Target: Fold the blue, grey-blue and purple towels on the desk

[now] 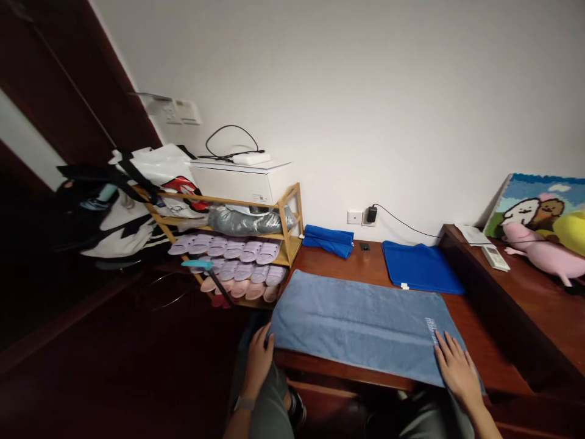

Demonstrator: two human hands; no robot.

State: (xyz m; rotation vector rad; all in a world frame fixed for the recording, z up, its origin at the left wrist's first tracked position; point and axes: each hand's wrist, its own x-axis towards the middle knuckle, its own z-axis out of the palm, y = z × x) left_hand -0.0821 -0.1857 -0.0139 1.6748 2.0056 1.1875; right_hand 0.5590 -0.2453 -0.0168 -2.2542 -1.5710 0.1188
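Observation:
A grey-blue towel (351,323) with pale lettering near its right end lies spread over the wooden desk, its right front part hanging past the edge. My right hand (458,370) rests flat on that right end, fingers stretched out beside the lettering. At the towel's left front corner is my left hand (258,360), its thumb and fingers apart with a dark gap between them; whether the fingertips press on the cloth is hard to tell. Behind the towel lie a folded bright blue cloth (420,267) on the right and a rolled blue cloth (328,239) on the left.
A wooden rack (292,244) with several slippers (242,250) and a white box (237,182) stands left of the desk (489,353). A plugged-in adapter (372,214) is on the wall. A raised ledge on the right holds a remote (495,258) and a pink plush toy (542,250).

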